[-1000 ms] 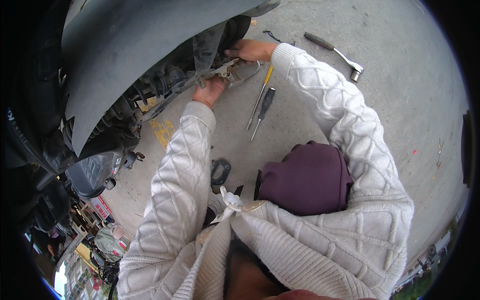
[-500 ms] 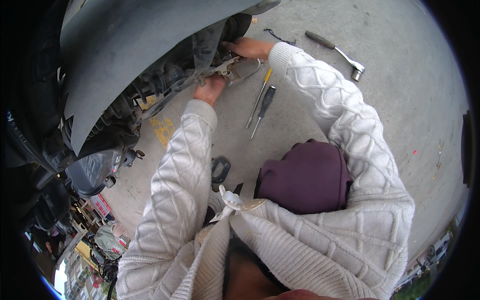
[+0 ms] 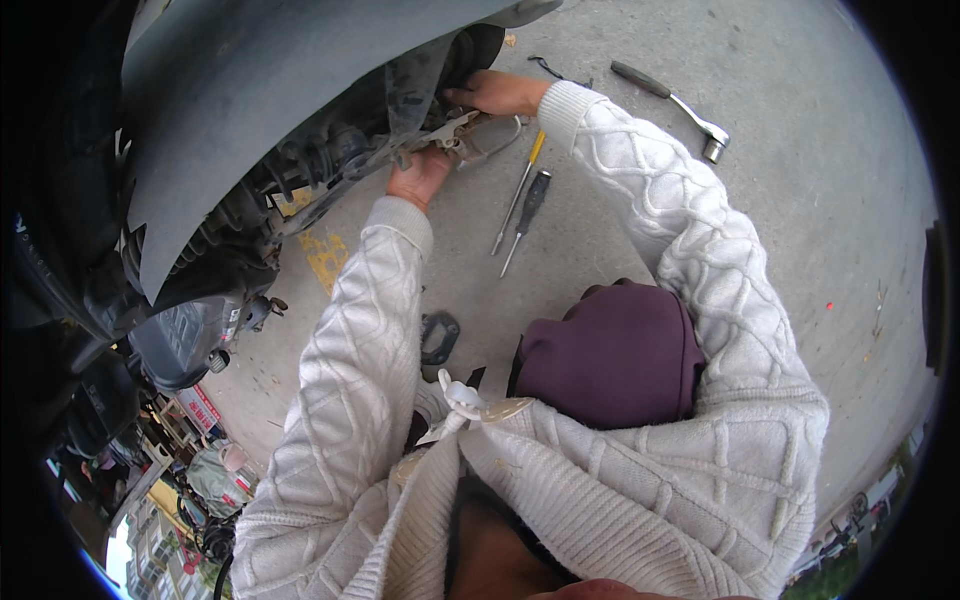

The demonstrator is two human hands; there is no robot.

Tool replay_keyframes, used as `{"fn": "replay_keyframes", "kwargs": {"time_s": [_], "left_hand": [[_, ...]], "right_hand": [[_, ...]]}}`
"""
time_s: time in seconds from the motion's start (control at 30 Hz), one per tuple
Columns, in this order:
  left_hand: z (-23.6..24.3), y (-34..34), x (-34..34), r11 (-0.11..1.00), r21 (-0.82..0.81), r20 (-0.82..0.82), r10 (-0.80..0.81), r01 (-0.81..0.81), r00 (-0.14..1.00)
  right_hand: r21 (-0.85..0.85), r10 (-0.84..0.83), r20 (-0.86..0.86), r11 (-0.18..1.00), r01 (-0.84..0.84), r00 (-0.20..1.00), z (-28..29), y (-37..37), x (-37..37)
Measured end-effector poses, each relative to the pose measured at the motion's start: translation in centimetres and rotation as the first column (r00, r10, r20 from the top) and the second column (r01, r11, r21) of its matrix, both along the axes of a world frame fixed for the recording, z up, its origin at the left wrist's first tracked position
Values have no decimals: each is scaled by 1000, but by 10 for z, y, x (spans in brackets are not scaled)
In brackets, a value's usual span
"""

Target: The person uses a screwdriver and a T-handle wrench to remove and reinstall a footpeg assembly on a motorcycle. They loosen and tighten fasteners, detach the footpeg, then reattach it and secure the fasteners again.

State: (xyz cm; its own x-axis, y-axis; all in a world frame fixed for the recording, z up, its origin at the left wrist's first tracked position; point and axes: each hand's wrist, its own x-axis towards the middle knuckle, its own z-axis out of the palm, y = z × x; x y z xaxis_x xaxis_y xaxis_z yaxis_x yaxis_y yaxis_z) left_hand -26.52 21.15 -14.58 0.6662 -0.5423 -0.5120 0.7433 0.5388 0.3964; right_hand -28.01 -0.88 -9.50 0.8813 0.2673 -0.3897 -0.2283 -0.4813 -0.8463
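A two-wheeled motor vehicle with a large dark grey body panel fills the upper left. Under its edge, my left hand reaches up with the palm turned partly upward. Its fingers go out of sight behind a dirty metal bracket. My right hand comes in from the right, above the bracket, against the dark parts beside the wheel. Its thumb side shows, but the fingertips are lost among those parts. A thin pale loop hangs between the two hands.
On the concrete lie a yellow-handled screwdriver, a black-handled screwdriver and a ratchet wrench with a socket. A thin black strip is beyond my right hand. A flat black part lies by my left sleeve. My purple-clad knee is raised between my arms.
Very little differs. My right hand sits slightly higher against the dark parts, and my left hand keeps its place at the bracket. The tools on the ground have not moved.
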Motion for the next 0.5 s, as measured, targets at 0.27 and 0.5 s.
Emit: {"fn": "replay_keyframes", "kwargs": {"time_s": [0.27, 0.5], "left_hand": [[2, -3, 0, 999, 36, -2, 38, -38, 999], [3, -4, 0, 1000, -26, 16, 6, -6, 1000]], "right_hand": [[138, -48, -90, 989, 60, 995, -10, 0, 2], [84, -78, 57, 994, 73, 995, -9, 1, 3]]}}
